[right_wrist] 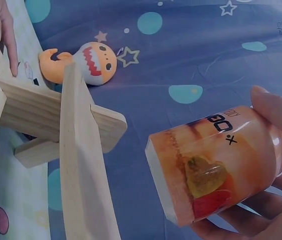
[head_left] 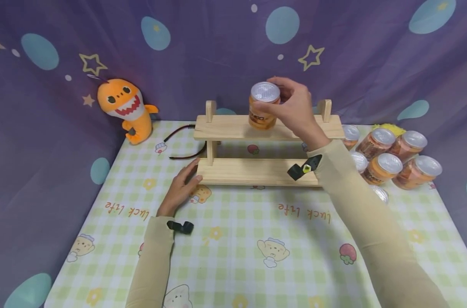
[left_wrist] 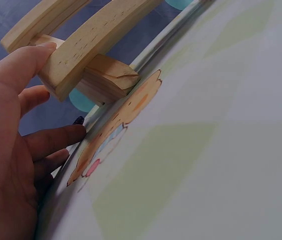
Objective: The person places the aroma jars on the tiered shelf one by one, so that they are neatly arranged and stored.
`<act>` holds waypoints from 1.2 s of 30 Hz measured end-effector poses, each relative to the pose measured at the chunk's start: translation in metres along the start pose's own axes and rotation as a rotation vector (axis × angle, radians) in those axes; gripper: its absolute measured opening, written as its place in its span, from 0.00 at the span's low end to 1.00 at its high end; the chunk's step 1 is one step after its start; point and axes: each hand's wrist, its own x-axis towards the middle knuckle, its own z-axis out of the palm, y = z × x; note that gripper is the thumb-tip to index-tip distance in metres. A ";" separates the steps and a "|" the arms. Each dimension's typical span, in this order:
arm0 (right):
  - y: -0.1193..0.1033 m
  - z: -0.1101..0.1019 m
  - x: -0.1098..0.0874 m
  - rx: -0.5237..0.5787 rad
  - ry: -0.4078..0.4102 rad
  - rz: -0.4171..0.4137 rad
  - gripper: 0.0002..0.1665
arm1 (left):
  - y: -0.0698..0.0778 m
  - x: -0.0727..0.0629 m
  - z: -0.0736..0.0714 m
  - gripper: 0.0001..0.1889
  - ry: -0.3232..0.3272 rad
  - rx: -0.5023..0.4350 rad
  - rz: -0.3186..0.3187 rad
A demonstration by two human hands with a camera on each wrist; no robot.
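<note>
My right hand (head_left: 295, 105) grips a jar (head_left: 262, 119) with an orange printed label and a silvery lid, thumb on the near side. It holds the jar upright over the upper board (head_left: 226, 127) of a two-tier wooden shelf. In the right wrist view a gap shows between the jar (right_wrist: 215, 170) and the shelf (right_wrist: 83, 160). At the shelf's left end is my left hand (head_left: 179, 188), its thumb touching the end of the lower board (head_left: 249, 171). The left wrist view shows the fingers of the left hand (left_wrist: 11, 130) spread loosely beside the wood.
Several similar jars (head_left: 382, 169) stand in a group right of the shelf, with something yellow (head_left: 389, 128) behind them. An orange shark plush (head_left: 127, 111) leans on the purple curtain at the back left. Dark cables (head_left: 179, 130) lie left of the shelf on the checkered tablecloth (head_left: 233, 239).
</note>
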 end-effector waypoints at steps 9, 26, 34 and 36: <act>0.003 0.016 0.007 -0.003 -0.019 0.009 0.36 | -0.001 -0.001 -0.001 0.32 -0.003 0.005 -0.012; 0.006 0.044 0.014 0.058 -0.050 0.012 0.36 | -0.002 -0.001 -0.001 0.31 -0.001 0.015 -0.005; 0.006 0.055 0.017 0.082 -0.061 0.054 0.37 | -0.002 0.000 0.000 0.31 -0.005 0.010 -0.001; 0.005 0.058 0.018 0.089 -0.062 0.063 0.38 | -0.002 0.000 0.000 0.32 -0.008 0.011 -0.003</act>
